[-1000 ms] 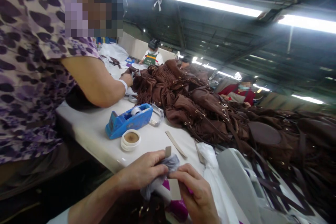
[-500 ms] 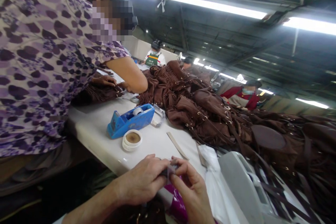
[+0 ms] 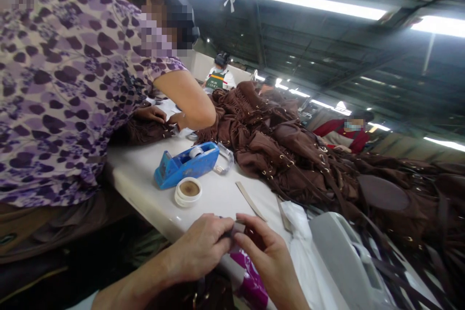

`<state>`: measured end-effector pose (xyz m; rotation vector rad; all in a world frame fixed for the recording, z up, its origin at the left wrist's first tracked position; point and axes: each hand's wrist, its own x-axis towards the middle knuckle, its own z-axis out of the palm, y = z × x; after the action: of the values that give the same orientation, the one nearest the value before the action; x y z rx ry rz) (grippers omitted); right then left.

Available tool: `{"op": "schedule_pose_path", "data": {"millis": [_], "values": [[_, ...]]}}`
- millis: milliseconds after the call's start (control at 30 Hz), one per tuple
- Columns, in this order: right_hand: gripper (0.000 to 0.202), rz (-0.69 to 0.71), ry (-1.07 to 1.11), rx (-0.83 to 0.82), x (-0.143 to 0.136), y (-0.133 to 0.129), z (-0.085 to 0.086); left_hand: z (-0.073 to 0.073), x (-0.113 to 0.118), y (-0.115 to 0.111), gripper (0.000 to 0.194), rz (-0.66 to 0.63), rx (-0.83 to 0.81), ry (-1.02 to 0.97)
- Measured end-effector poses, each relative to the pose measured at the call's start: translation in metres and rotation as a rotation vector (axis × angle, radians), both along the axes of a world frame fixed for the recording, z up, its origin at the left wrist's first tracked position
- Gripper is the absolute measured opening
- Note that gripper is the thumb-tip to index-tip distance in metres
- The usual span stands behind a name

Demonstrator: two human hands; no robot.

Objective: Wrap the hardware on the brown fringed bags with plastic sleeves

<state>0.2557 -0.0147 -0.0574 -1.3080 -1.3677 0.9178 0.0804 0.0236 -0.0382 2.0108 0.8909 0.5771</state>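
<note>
Just past the table's near edge, my left hand (image 3: 203, 247) is closed in a pinch on a small flat greyish piece (image 3: 238, 227). My right hand (image 3: 267, 252) pinches the other side of it with thumb and fingertips. What the piece is made of cannot be made out, and my fingers cover part of it. Below my hands lies a dark brown bag (image 3: 212, 293) with metal eyelets, mostly hidden by my left forearm. A shiny purple and white wrapper (image 3: 250, 276) sits under my right hand.
On the white table (image 3: 145, 169) stand a blue tape dispenser (image 3: 187, 164) and a round white tub (image 3: 188, 193). Beyond are a thin strip (image 3: 250, 201), white plastic (image 3: 298, 232), a grey device (image 3: 345, 252) and piled brown fringed bags (image 3: 269, 140). A co-worker (image 3: 72, 92) leans close at left.
My view has shifted slightly, so the table things sit a little further right. Both hands keep their pinch; my right fingers have moved slightly, and the greyish piece now shows flatter.
</note>
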Motion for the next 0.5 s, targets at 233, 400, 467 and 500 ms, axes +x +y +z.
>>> {"op": "schedule_pose_path", "data": {"millis": [233, 400, 467, 500], "values": [[0.020, 0.100, -0.640, 0.615, -0.002, 0.000, 0.013, -0.001, -0.002, 0.004, 0.016, -0.082, -0.247, -0.142], [0.019, 0.141, -0.747, 0.792, -0.009, 0.001, 0.019, -0.007, -0.003, 0.007, 0.009, -0.171, -0.552, -0.220], [0.021, 0.158, -0.715, 0.762, -0.012, 0.000, 0.020, -0.009, -0.003, 0.007, 0.010, -0.185, -0.638, -0.281], [0.022, 0.165, -0.699, 0.743, -0.012, 0.000, 0.020, -0.011, -0.002, 0.007, 0.010, -0.181, -0.663, -0.310]]}}
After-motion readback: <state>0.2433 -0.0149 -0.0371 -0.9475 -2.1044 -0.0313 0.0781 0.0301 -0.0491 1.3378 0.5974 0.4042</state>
